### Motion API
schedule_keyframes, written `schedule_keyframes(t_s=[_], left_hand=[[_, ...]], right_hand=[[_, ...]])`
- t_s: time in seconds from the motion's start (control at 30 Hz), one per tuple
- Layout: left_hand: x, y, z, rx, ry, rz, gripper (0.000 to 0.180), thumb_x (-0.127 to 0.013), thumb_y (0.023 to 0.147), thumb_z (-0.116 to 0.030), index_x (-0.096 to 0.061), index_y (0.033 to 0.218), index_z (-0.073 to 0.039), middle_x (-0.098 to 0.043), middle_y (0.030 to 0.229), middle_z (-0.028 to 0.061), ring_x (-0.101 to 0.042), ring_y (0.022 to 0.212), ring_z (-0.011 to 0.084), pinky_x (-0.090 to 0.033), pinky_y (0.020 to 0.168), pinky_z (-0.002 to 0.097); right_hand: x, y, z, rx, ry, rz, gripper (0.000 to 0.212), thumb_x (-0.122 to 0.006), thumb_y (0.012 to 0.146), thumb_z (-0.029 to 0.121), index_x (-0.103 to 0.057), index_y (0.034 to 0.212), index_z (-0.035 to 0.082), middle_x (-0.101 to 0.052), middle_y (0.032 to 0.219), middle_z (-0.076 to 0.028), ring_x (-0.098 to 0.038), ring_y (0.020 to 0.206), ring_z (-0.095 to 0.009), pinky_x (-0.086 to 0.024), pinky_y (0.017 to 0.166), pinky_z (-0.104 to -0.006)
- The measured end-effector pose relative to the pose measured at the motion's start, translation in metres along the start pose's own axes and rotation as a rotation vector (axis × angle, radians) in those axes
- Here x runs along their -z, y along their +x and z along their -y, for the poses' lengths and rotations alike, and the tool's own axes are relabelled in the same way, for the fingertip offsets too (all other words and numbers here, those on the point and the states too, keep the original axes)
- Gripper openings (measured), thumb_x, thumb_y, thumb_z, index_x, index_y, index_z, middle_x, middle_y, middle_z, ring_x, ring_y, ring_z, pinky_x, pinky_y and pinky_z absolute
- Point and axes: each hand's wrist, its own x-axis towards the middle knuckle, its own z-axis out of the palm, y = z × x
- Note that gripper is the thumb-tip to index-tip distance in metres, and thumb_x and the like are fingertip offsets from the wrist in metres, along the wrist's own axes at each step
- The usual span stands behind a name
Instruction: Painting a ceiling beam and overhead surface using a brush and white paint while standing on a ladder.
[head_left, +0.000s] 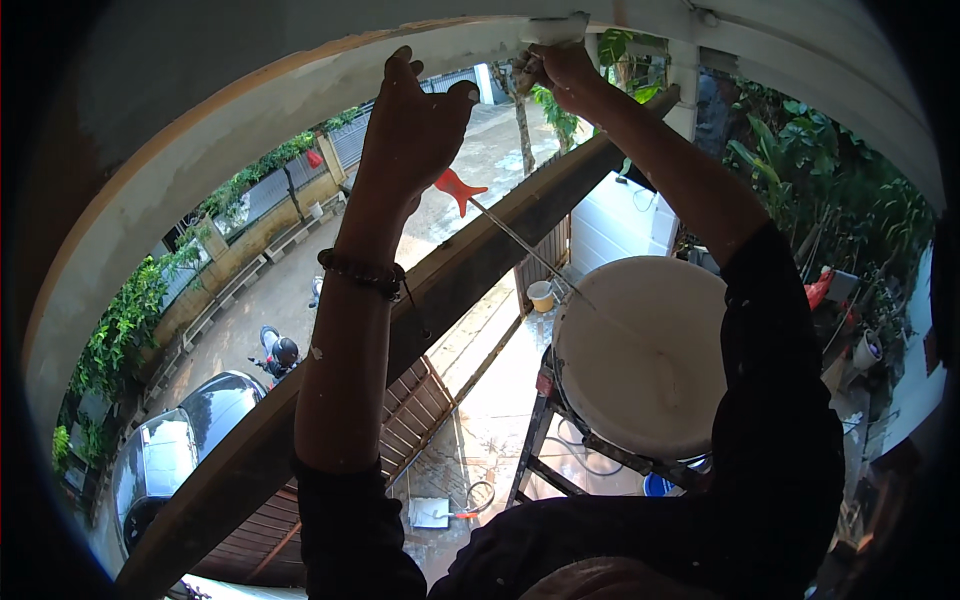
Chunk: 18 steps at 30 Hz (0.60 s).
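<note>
My right hand (562,78) is raised at the top, its fingers closed round a flat putty scraper (556,30) whose pale blade lies against the white overhead edge (455,50). My left hand (420,125) is up beside it, thumb spread away from the fingers, fingertips close to the same edge and holding nothing. Below my right arm stands a round white tub (557,375) with whitish paste smeared inside. A thin rod (525,243) with a red fishtail-shaped end (461,190) slants from the tub across the wooden beam.
The long wooden beam (440,275) runs diagonally beneath my arms. A dark ladder (535,440) stands under the tub. Far below are a slatted gate (415,405), a parked car (190,430), a motorcycle (280,350) and a small bucket (541,295). Plants (800,170) grow at the right.
</note>
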Motion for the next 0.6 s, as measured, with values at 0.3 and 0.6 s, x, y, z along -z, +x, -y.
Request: schedule_keyframes(t_s=[0.3,0.6], left_hand=[[0.007,0.009,-0.004,-0.021,0.031,0.037,0.08,-0.067,0.089,-0.029,-0.032,0.146,0.014,-0.047,0.145,0.0331,-0.062,0.119,0.0362,-0.05,0.1,0.0423],[-0.015,0.042,-0.002,-0.018,0.199,0.074,0.067,-0.066,0.086,-0.028,-0.045,0.131,0.016,-0.063,0.119,0.0315,-0.066,0.105,0.0334,-0.053,0.088,0.0414]], right_hand=[[-0.04,-0.096,0.005,-0.113,-0.082,0.132,0.018,-0.056,0.101,0.01,-0.053,0.107,-0.007,-0.066,0.093,-0.015,-0.073,0.081,-0.029,-0.064,0.079,-0.0421],[-0.014,-0.032,0.02,-0.104,0.085,0.113,0.014,-0.053,0.098,0.001,-0.054,0.109,-0.009,-0.067,0.092,-0.02,-0.073,0.082,-0.033,-0.064,0.077,-0.0452]])
